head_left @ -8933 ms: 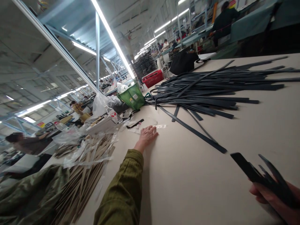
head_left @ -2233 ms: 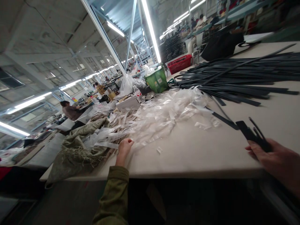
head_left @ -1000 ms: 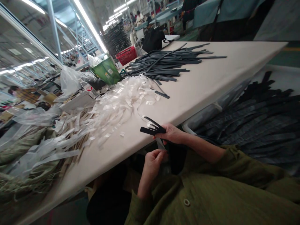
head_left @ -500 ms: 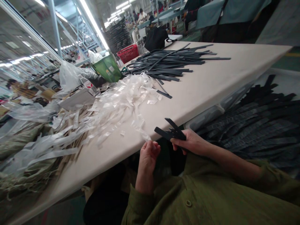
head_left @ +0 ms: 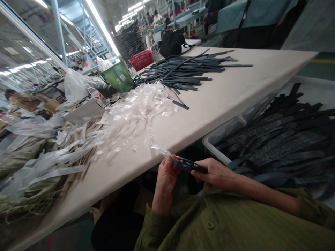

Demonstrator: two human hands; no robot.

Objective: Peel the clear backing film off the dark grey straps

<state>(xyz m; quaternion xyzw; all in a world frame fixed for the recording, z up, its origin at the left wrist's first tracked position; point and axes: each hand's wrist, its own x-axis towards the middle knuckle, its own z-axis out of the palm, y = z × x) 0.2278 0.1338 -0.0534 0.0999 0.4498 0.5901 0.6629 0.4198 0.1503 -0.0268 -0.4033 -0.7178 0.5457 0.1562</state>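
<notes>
A person in an olive shirt (head_left: 222, 223) works with both hands just off the near edge of a pale tabletop (head_left: 248, 76). The right hand (head_left: 213, 172) is closed around a small bunch of black strips (head_left: 187, 165), whose free ends point toward the left hand (head_left: 166, 169). The left hand's thumb and fingers are pinched together at those ends, gripping a clear film ribbon (head_left: 154, 144) that trails over the near edge onto the tabletop. How much of the strip ends the left fingers also grip cannot be told.

A loose heap of clear film (head_left: 141, 101) spreads across the middle of the tabletop and toward its left end, partly over tan strips (head_left: 87, 158). Beside them, at the left end, lies a bundled green cloth (head_left: 21, 157). Toward the far edge, a large pile of dark strips (head_left: 183, 69) fans out, with a green basket (head_left: 119, 76), a red basket (head_left: 141, 61) and a black bag (head_left: 171, 43) near it. A white box (head_left: 85, 111) and a plastic bag (head_left: 74, 83) sit beyond the tan strips.

Below the near edge, to the right, a white tub (head_left: 217, 151) holds many more black strips. Other people are visible in the background, among tables and bright ceiling lights (head_left: 102, 26).
</notes>
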